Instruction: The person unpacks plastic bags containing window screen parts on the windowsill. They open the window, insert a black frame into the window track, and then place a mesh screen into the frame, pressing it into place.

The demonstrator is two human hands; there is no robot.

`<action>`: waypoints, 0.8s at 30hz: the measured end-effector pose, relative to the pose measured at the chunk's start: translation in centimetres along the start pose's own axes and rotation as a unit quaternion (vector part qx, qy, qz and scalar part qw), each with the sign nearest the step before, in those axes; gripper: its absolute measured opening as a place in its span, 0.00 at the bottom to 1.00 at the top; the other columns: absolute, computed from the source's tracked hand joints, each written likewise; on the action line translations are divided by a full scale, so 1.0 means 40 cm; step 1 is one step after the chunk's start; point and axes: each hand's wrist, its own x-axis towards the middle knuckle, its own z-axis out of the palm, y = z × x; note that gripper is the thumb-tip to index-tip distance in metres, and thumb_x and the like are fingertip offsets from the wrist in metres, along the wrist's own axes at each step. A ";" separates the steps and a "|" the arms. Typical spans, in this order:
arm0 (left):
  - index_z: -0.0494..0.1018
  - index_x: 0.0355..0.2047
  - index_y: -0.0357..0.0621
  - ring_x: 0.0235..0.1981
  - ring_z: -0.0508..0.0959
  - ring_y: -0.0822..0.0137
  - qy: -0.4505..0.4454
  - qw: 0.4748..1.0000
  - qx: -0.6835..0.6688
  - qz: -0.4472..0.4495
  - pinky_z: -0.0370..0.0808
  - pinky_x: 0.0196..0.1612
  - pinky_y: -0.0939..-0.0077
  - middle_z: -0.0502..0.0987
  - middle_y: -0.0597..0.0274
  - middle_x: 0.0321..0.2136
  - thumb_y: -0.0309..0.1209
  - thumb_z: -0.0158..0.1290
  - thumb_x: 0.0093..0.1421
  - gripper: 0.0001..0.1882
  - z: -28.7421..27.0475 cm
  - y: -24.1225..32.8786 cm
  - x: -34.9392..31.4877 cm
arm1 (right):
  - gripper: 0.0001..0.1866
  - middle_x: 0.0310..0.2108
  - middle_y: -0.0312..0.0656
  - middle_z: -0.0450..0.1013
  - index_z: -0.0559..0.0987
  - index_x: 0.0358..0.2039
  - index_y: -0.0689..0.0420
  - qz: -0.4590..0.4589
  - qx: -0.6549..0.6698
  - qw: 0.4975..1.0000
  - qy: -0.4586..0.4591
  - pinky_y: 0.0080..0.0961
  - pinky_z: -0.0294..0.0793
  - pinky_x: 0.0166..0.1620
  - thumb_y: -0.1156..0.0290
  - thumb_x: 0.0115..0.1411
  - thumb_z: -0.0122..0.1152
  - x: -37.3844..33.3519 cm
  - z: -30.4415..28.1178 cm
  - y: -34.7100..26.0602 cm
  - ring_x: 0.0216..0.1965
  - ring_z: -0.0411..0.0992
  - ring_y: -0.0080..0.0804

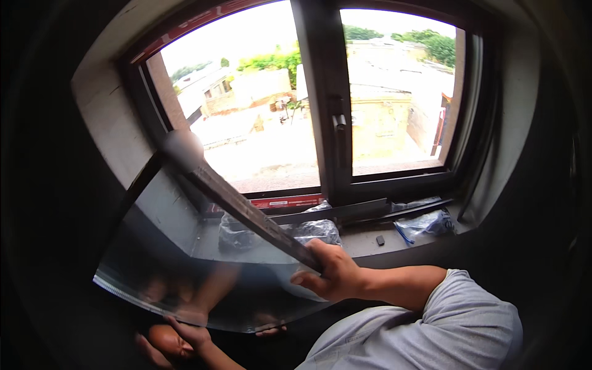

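A large glass pane [246, 296] with a thick dark edge [246, 213] is tilted in front of me, below the window. My right hand [333, 271] grips the near end of that dark edge, its thumb against the glass. At the pane's lower left edge, my left hand [185, 336] is closed around the rim, partly in shadow. A blurred pale round spot [184, 147] covers the pane's far corner. The glass mirrors an arm and fingers. Some fingers [271, 327] show at its bottom edge; whose they are, or whether they are a reflection, I cannot tell.
Beyond the pane is a dark-framed window [327, 123] with a handle [339, 121]. Along the sill [364, 237] lie dark strips [357, 209], crumpled clear plastic [317, 231], a small dark block [380, 240] and a clear plastic bag [428, 225] with something blue.
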 end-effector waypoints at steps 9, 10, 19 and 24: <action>0.69 0.34 0.38 0.25 0.76 0.63 -0.232 0.947 0.187 0.118 0.75 0.30 0.69 0.74 0.53 0.22 0.64 0.50 0.64 0.34 0.478 0.273 -0.166 | 0.15 0.22 0.33 0.72 0.72 0.32 0.56 0.006 0.131 0.977 0.167 0.22 0.74 0.30 0.58 0.66 0.64 -0.121 -0.353 -0.040 0.24 0.72 0.19; 0.69 0.35 0.37 0.25 0.76 0.63 -0.257 0.942 0.182 0.119 0.75 0.30 0.70 0.74 0.54 0.22 0.63 0.52 0.63 0.34 0.531 0.276 -0.180 | 0.17 0.22 0.34 0.72 0.72 0.33 0.56 0.025 0.156 0.973 0.168 0.22 0.75 0.30 0.56 0.67 0.62 -0.132 -0.400 -0.043 0.25 0.73 0.19; 0.70 0.41 0.41 0.24 0.77 0.68 -0.367 0.904 0.215 0.040 0.77 0.32 0.70 0.75 0.62 0.25 0.55 0.64 0.57 0.30 1.009 0.322 -0.465 | 0.38 0.18 0.37 0.73 0.73 0.30 0.55 0.173 0.030 0.907 0.382 0.23 0.77 0.24 0.25 0.55 0.58 -0.220 -0.729 -0.054 0.20 0.76 0.24; 0.73 0.35 0.45 0.26 0.80 0.69 -0.433 0.887 0.160 0.007 0.77 0.31 0.75 0.77 0.63 0.24 0.52 0.63 0.60 0.22 1.194 0.263 -0.476 | 0.33 0.19 0.36 0.72 0.74 0.29 0.53 0.149 -0.040 0.885 0.439 0.23 0.75 0.22 0.30 0.57 0.59 -0.264 -0.847 -0.065 0.19 0.75 0.25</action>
